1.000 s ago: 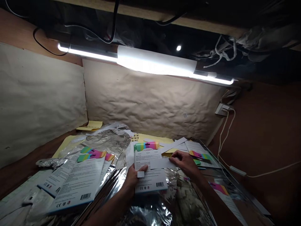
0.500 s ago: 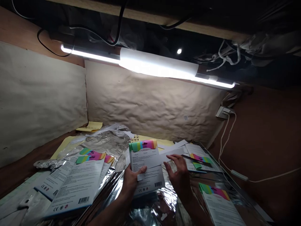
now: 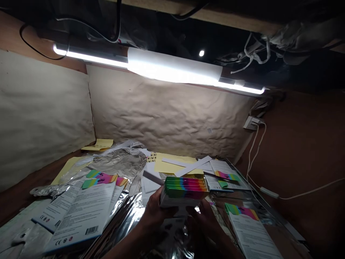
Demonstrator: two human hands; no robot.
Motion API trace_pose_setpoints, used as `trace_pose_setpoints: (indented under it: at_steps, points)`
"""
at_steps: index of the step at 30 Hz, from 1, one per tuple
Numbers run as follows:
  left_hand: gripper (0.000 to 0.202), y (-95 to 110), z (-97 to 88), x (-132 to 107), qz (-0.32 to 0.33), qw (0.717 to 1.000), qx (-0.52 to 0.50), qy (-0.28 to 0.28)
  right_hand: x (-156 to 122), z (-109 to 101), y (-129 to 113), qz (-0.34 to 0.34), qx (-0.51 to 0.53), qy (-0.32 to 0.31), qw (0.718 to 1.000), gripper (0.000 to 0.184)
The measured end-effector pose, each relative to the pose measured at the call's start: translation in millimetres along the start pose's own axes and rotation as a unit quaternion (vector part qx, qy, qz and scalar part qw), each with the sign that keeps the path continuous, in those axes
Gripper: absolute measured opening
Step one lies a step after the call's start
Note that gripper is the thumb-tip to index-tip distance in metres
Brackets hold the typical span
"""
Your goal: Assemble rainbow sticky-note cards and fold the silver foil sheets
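A stack of flat packages with rainbow-coloured top edges [image 3: 185, 185] stands tilted between my hands, its tops facing me. My left hand [image 3: 156, 208] is closed round the stack's left side, with the thumb across the near face. At the lower right, my right hand [image 3: 203, 216] grips the same stack, its fingers partly in shadow. Behind the stack, a white paper strip [image 3: 194, 166] lies across a yellow sheet [image 3: 164, 163]. The lower part of the stack is dark and hard to make out.
More printed packages [image 3: 83, 208] lie overlapping on the left, and another package [image 3: 249, 230] lies at the lower right. Crumpled clear plastic [image 3: 118, 162] is at the back left. A white cable [image 3: 250, 158] hangs from a wall socket [image 3: 252, 123]. A lit tube lamp [image 3: 172, 68] is overhead.
The package held back-side out in my left hand now shows as a stack seen from its coloured tops. My right hand has come from open onto the stack. The view has shifted slightly.
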State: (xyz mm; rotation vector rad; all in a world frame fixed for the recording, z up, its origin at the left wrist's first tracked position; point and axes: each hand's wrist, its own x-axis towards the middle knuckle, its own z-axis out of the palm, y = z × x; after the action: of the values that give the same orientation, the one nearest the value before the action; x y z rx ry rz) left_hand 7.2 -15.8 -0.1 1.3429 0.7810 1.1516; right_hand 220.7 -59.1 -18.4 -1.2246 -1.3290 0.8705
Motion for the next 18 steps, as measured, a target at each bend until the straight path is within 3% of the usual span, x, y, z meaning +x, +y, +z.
trace_pose_setpoints:
  at_steps: [3, 6, 13, 18]
  points:
    - [0.040, 8, 0.4, 0, 0.045, 0.997, 0.063, -0.021, 0, 3, 4, -0.016, -0.016, -0.010, 1.000, 0.039]
    - [0.041, 14, -0.4, 2, 0.045, 0.995, 0.081, -0.038, 5, 9, -1, -0.042, -0.010, -0.038, 0.998, 0.037]
    - [0.045, 9, 8.0, 2, 0.026, 1.000, 0.010, -0.005, 5, 8, -5, -0.017, 0.021, -0.038, 0.999, 0.027]
    - [0.040, 12, 11.2, -3, -0.024, 0.997, -0.037, -0.058, 6, 6, 0, -0.010, 0.013, -0.040, 0.999, 0.021]
